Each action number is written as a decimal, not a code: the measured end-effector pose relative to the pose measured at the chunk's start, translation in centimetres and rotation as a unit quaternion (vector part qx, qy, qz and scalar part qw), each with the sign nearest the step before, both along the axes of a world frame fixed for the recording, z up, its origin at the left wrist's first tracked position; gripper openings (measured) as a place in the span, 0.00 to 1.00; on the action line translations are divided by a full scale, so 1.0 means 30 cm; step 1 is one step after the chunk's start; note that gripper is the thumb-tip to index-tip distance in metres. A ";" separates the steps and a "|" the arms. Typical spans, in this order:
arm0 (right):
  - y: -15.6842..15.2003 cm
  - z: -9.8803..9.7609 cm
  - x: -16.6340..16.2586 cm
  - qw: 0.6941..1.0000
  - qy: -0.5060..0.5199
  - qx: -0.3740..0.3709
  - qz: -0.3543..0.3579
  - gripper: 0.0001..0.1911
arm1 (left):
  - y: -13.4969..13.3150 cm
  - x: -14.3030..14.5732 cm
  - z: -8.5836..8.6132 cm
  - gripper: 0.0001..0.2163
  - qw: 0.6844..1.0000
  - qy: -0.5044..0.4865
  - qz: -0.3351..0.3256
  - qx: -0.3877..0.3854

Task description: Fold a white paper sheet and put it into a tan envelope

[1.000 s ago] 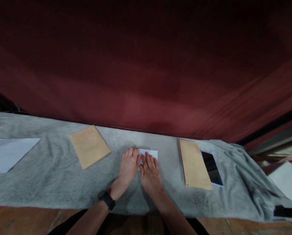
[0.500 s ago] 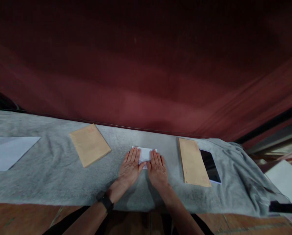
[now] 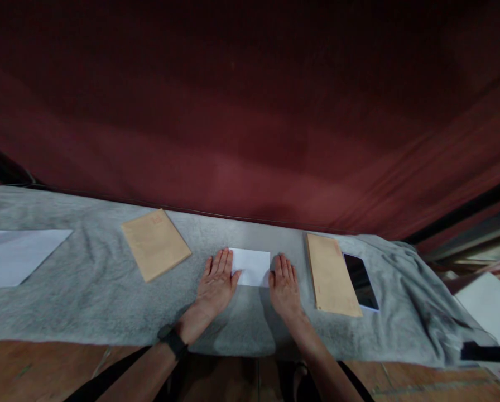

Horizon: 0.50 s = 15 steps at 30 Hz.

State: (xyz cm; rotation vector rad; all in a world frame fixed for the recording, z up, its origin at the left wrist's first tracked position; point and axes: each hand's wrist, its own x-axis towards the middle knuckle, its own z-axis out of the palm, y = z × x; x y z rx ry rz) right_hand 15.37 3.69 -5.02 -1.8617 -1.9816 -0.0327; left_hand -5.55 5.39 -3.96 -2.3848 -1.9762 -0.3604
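Bare grey cloth [image 3: 86,301] is lying open between the left hand [image 3: 215,283] and the tan envelope [image 3: 155,244] to its left. On the other side, the right hand [image 3: 284,285] is sitting near a second tan envelope [image 3: 331,274], which is narrowing that gap.

**Hands slide apart off the folded paper**

A second ago both hands lie close together on the folded white paper [image 3: 251,267], covering most of it. Now the left hand [image 3: 215,283] rests flat at its left edge and the right hand [image 3: 284,285] flat at its right edge, leaving nearly the whole top face uncovered.
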 end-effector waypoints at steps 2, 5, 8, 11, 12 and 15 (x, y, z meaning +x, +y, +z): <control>0.007 0.017 -0.024 0.999 0.027 0.011 0.028 0.28 | -0.005 0.015 0.008 0.29 1.000 0.004 -0.007 0.013; 0.017 0.040 -0.087 0.990 0.051 -0.006 0.130 0.28 | -0.013 0.046 0.012 0.27 0.997 0.009 -0.068 0.029; 0.027 0.041 -0.143 0.983 0.053 -0.037 0.170 0.27 | -0.014 0.069 -0.001 0.26 0.992 0.011 -0.123 0.021; 0.039 0.022 -0.155 0.989 0.029 -0.041 0.141 0.28 | -0.004 0.070 -0.019 0.26 0.992 0.009 -0.121 0.013; 0.044 0.015 -0.149 0.990 0.018 -0.036 0.132 0.28 | 0.000 0.066 -0.024 0.26 0.993 0.007 -0.118 0.013; 0.059 0.001 -0.113 0.994 -0.010 -0.018 0.109 0.28 | 0.014 0.045 -0.029 0.27 0.995 -0.001 -0.102 0.016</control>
